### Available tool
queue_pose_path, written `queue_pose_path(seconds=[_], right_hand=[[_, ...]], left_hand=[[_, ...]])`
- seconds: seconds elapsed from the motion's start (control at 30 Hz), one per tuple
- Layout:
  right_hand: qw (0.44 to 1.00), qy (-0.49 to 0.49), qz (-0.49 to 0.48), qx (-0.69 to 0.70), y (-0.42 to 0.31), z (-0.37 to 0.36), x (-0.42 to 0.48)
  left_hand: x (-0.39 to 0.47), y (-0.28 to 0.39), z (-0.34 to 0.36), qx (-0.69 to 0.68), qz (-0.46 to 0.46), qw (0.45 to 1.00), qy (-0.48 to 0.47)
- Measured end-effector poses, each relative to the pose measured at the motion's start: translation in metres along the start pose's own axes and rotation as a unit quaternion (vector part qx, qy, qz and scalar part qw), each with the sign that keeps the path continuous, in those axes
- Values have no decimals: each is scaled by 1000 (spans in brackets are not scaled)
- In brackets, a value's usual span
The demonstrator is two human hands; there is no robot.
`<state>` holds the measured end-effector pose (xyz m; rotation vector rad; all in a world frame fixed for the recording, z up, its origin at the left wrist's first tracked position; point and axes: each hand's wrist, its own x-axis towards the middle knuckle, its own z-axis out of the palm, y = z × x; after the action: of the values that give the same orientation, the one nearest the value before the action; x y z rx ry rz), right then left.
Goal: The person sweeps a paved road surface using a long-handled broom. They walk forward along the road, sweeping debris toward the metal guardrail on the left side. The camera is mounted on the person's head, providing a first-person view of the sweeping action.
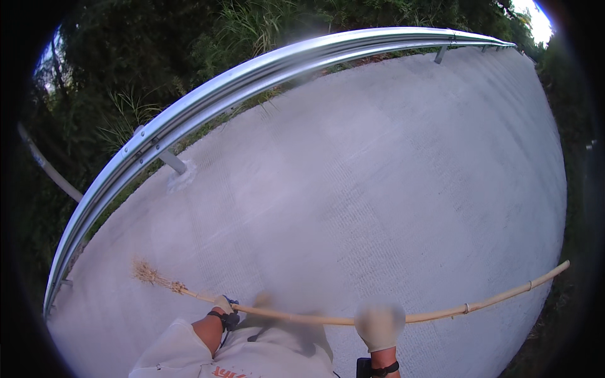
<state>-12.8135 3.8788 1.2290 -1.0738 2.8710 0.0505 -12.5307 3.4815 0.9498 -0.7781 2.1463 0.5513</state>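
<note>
A long broom with a bamboo handle (435,315) lies across the lower part of the view, in front of my body. My left hand (224,304), gloved, is closed around the handle near the brush end. Beyond it on the left, the frayed straw bristles (153,275) appear above the concrete; whether they touch it I cannot tell. My right hand (379,326), in a pale glove and partly blurred by a smudge, grips the handle farther right. Past that hand the bare bamboo runs out to the right edge of the road.
Pale concrete road (302,198) with grooved bands spreads ahead. A metal guardrail (264,64) curves along its far side, on posts such as this one (174,162). Grass (250,26) and dark trees stand behind the rail. More dark vegetation borders the right side.
</note>
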Motion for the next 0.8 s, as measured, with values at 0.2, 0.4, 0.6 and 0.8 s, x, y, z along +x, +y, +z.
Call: queue_pose_path(seconds=[0.2, 0.4, 0.6, 0.8], right_hand=[[998, 12, -54, 24, 27, -24, 65], [1000, 24, 8, -4, 61, -22, 109], [977, -67, 192, -56, 86, -74, 130], [958, -129, 254, -39, 85, -72, 123]], left_hand=[[-10, 59, -49, 43, -114, 987, -105], [71, 115, -91, 83, -66, 992, -69], [196, 216, -201, 127, 84, 988, -7], [318, 276, -283, 104, 182, 970, 124]])
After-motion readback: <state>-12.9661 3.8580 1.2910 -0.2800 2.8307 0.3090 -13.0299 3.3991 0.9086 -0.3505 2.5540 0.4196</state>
